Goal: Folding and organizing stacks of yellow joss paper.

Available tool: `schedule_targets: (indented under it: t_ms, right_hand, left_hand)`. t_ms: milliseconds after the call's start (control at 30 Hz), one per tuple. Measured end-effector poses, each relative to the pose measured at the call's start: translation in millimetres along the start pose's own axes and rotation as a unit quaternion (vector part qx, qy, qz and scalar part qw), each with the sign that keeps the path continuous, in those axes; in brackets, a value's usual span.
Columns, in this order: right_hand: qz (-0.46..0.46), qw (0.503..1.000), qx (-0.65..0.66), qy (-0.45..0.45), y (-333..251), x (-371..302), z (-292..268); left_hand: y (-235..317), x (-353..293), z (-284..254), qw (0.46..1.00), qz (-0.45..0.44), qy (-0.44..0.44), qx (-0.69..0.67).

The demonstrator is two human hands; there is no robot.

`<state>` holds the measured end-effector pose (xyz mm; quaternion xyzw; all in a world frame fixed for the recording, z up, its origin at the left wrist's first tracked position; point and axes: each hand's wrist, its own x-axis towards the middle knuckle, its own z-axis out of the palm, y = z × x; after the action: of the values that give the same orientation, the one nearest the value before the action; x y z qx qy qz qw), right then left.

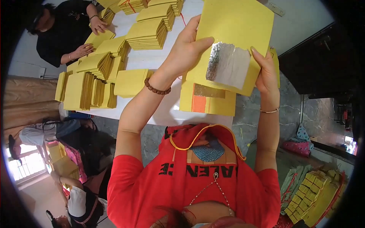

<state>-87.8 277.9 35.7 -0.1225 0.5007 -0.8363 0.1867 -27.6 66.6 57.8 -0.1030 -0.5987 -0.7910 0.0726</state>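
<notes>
Both my hands hold up a yellow paper sheet (pixel 237 22) with a silver foil patch (pixel 230 66) on it; whether it is one sheet or several stacked, I cannot tell. My left hand (pixel 190 45) grips its left edge, thumb lying on the front near the foil. At the right edge my right hand (pixel 265 70) closes on it, thumb on the front and the other fingers mostly behind. Below the held sheet, at the table's near edge, lies another yellow paper (pixel 223 107) with an orange and metallic patch, partly covered from view.
Folded yellow paper bundles (pixel 148 32) stand in rows on the white table (pixel 152 114). At the far left, a co-worker's hands (pixel 84 50) rest on some of them. Other people are at the lower left. Tied yellow bundles (pixel 308 193) sit at the lower right, below a dark cabinet (pixel 308 57).
</notes>
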Motion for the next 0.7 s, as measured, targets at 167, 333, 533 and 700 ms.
schedule_targets:
  t_ms: [167, 333, 533, 700]
  right_hand:
    - [-0.009, 0.999, -0.013, 0.033, -2, 2, 2]
    - [-0.067, 0.996, 0.015, 0.048, -21, 16, -22]
    - [-0.088, 0.991, 0.097, 0.014, -33, 5, -51]
    - [-0.097, 0.987, 0.127, 0.009, -15, -22, -80]
  left_hand:
    - [4, 4, 6, 0.998, 0.013, 0.006, 0.053]
    - [21, 14, 3, 0.991, -0.054, 0.007, 0.125]
    - [12, 1, -23, 0.998, -0.055, -0.003, 0.034]
    - [9, -11, -41, 0.996, -0.067, 0.035, 0.052]
